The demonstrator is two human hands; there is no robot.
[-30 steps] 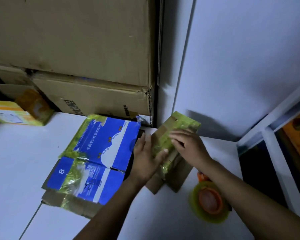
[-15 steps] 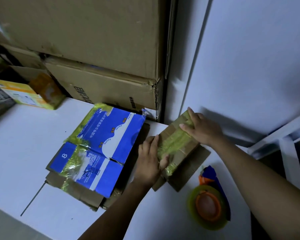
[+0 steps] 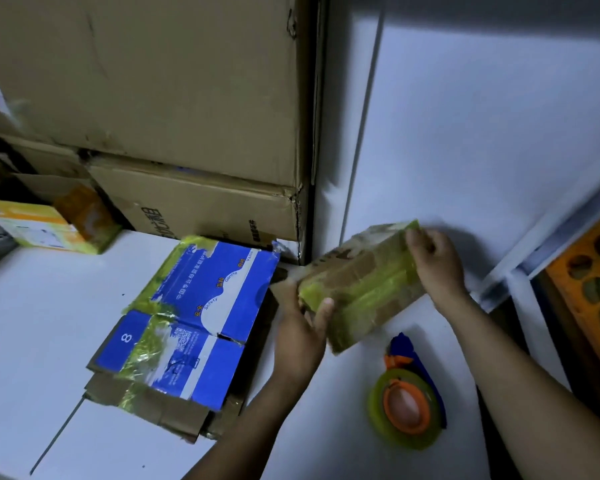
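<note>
I hold a small brown cardboard parcel (image 3: 357,263) between my two hands. It is a flattish oblong block, its long top face turned towards me. Wide bands of shiny yellow-green tape (image 3: 369,289) run along its length, with scuffed bare cardboard showing between them. The parcel is tilted. The end in my left hand (image 3: 300,327) is lower and nearer to me, and the end in my right hand (image 3: 435,263) is higher and farther away. My left thumb presses on the taped face at the near end. My right fingers pinch the far upper corner, where a lip of tape shows just beside my fingertips.
</note>
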